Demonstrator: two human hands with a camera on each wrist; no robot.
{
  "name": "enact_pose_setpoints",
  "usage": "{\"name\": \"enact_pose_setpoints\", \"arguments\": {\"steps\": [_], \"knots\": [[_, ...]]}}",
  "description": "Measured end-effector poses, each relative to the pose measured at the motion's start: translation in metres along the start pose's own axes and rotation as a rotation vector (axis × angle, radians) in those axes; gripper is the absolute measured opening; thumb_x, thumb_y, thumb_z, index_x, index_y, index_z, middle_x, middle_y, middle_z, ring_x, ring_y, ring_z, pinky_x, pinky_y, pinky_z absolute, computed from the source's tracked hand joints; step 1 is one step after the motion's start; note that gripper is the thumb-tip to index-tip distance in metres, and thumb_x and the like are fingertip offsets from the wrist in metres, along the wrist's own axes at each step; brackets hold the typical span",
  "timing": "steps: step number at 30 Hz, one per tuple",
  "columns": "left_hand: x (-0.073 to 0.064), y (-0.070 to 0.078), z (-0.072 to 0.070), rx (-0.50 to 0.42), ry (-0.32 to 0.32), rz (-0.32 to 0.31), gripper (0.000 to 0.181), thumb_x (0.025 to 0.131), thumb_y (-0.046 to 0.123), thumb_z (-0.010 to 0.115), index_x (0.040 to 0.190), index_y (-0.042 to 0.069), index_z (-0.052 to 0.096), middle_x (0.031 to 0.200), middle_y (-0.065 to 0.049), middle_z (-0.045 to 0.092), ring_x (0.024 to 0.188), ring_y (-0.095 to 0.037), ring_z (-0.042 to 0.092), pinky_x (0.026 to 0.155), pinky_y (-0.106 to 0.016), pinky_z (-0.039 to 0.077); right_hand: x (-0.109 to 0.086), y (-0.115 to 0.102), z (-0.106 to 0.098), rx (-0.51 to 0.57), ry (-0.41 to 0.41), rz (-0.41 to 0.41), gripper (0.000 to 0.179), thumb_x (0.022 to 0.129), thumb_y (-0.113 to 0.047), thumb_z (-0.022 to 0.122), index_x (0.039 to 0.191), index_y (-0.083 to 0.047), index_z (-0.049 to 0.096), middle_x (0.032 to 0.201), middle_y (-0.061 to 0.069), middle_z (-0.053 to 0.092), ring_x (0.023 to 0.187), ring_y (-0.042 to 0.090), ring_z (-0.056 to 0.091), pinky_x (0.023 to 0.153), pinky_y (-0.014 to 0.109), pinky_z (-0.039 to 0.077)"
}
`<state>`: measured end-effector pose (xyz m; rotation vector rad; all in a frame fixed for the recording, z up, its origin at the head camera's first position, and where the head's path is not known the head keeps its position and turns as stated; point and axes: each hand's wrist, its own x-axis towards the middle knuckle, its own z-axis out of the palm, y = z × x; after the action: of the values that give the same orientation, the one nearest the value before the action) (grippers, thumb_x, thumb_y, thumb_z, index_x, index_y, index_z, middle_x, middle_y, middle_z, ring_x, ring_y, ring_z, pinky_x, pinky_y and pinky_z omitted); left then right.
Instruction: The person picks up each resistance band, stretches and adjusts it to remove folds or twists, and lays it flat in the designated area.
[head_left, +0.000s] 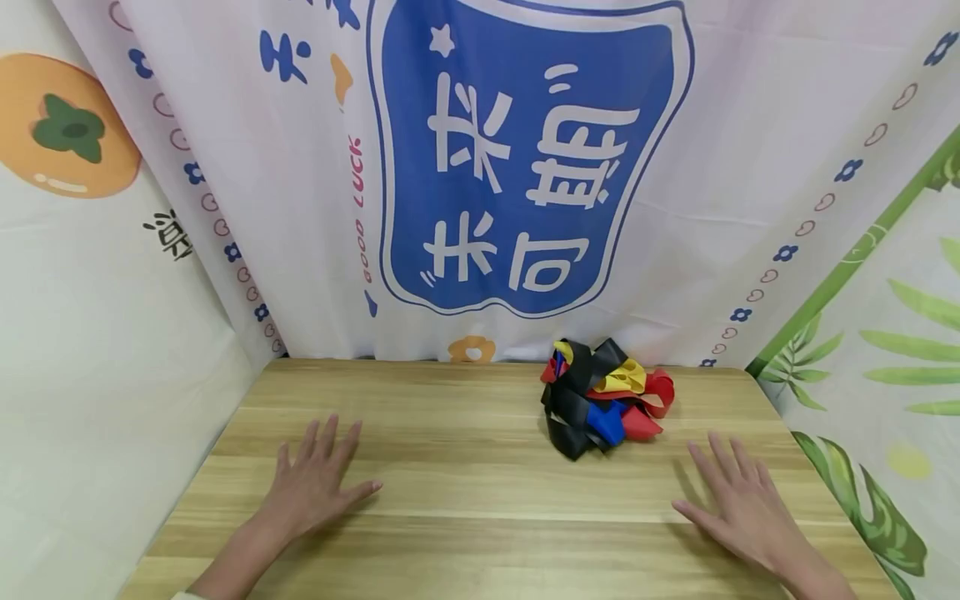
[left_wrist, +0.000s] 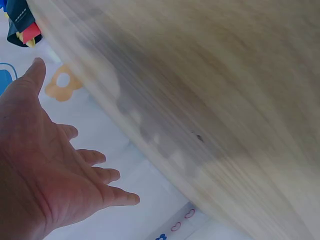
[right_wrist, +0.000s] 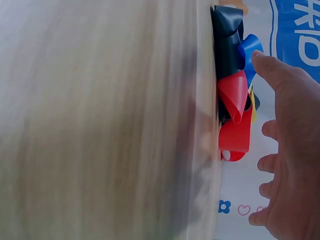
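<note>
hands: 2, both spread; 1 tangled ribbon heap on 1 table.

Wears a sleeve, probably off-white though cut to a sliver by the head view's bottom edge, on the left forearm, and bares a left hand and right hand with slim fingers.
</note>
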<state>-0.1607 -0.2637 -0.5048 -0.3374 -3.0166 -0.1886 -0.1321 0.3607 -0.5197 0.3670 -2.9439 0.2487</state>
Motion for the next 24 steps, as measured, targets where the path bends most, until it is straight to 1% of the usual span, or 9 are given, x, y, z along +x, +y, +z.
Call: {"name": "enact_pose_setpoints", "arguments": {"steps": [6,9,13,17,20,24], "knots": [[0.008,0.006,-0.001,0.001,0.010,0.025,0.101,0.091,0.079,0.060,0.164,0.012,0.038,0.166,-0.031,0.030,0.150,-0.060,0.028,0.110,-0.087,0.021,0.008,-0.009,-0.002,0.042,-0.003,-0.015,0.092,0.094,-0.065,0.068,0.161,-0.008,0.043,0.168,0.030,0.030,0.153,0.058,0.022,0.109,0.083,0.026],[0.012,0.011,-0.002,-0.005,0.012,0.039,0.101,0.091,0.078,0.061,0.164,0.011,0.039,0.166,-0.031,0.030,0.150,-0.059,0.029,0.110,-0.087,0.020,0.013,-0.014,-0.002,0.052,0.009,-0.030,0.090,0.093,-0.064,0.070,0.160,-0.008,0.045,0.167,0.030,0.031,0.153,0.057,0.024,0.110,0.082,0.027],[0.018,0.017,-0.003,-0.007,0.030,0.065,0.099,0.091,0.077,0.062,0.162,0.010,0.042,0.165,-0.031,0.033,0.149,-0.058,0.032,0.110,-0.086,0.024,0.020,-0.020,-0.003,0.077,0.016,-0.043,0.089,0.093,-0.061,0.073,0.160,-0.008,0.046,0.166,0.031,0.032,0.151,0.058,0.025,0.112,0.081,0.025],[0.025,0.024,-0.004,-0.017,0.022,0.086,0.098,0.092,0.077,0.061,0.163,0.011,0.041,0.165,-0.030,0.032,0.150,-0.057,0.032,0.112,-0.084,0.024,0.025,-0.028,-0.004,0.089,-0.003,-0.045,0.089,0.093,-0.062,0.072,0.160,-0.011,0.045,0.168,0.030,0.030,0.151,0.059,0.026,0.114,0.081,0.025],[0.030,0.030,-0.005,-0.029,0.010,0.099,0.097,0.093,0.076,0.061,0.163,0.012,0.040,0.166,-0.029,0.031,0.151,-0.056,0.032,0.113,-0.083,0.023,0.029,-0.033,-0.005,0.089,-0.011,-0.052,0.090,0.093,-0.063,0.072,0.161,-0.012,0.044,0.168,0.029,0.031,0.151,0.058,0.027,0.114,0.079,0.027],[0.036,0.037,-0.004,-0.057,-0.005,0.110,0.097,0.093,0.075,0.061,0.164,0.012,0.039,0.167,-0.029,0.030,0.152,-0.055,0.030,0.114,-0.083,0.022,0.034,-0.038,-0.006,0.099,-0.003,-0.072,0.092,0.093,-0.061,0.073,0.163,-0.011,0.041,0.167,0.029,0.033,0.150,0.056,0.031,0.115,0.075,0.031]]}}
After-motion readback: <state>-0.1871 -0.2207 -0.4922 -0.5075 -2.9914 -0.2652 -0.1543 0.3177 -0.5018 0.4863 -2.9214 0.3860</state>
